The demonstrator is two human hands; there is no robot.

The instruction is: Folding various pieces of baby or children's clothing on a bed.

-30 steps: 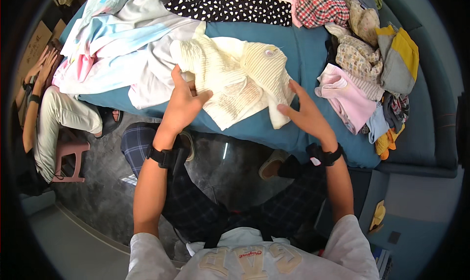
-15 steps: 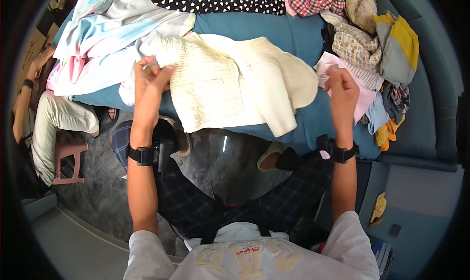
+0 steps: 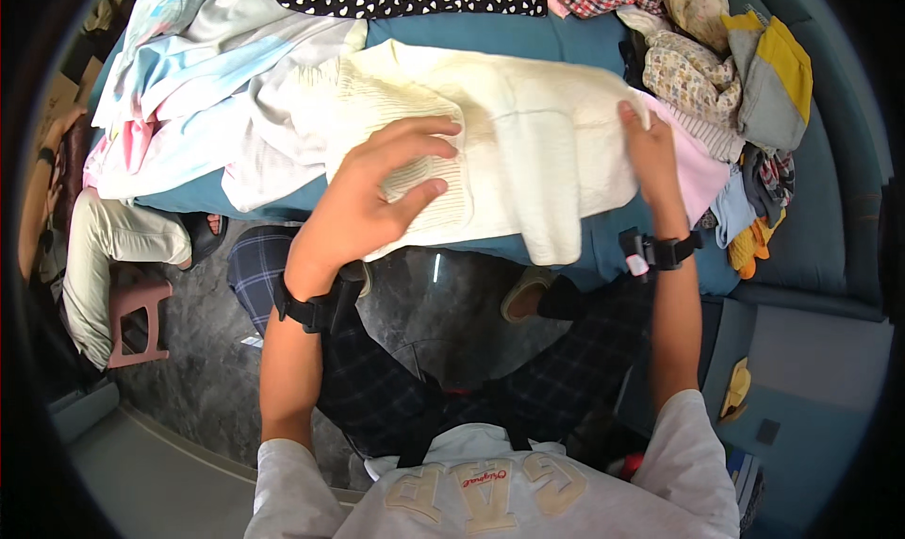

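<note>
The step in hand looks like opening out the cream garment (image 3: pixel 483 171), which lies across the near edge of the blue bed (image 3: pixel 556 37), one sleeve (image 3: pixel 542 181) reaching past that edge. The left hand (image 3: pixel 363 195) is spread above the garment's ribbed part; contact is unclear. The right hand (image 3: pixel 652 157) pinches its right edge, beside the pink cloth (image 3: pixel 696 166). The next move seems to call for a steady right-hand hold and light smoothing.

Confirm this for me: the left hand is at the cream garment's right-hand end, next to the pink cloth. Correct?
Not the left: the head view shows the right hand at the cream garment's right-hand end, next to the pink cloth.
</note>
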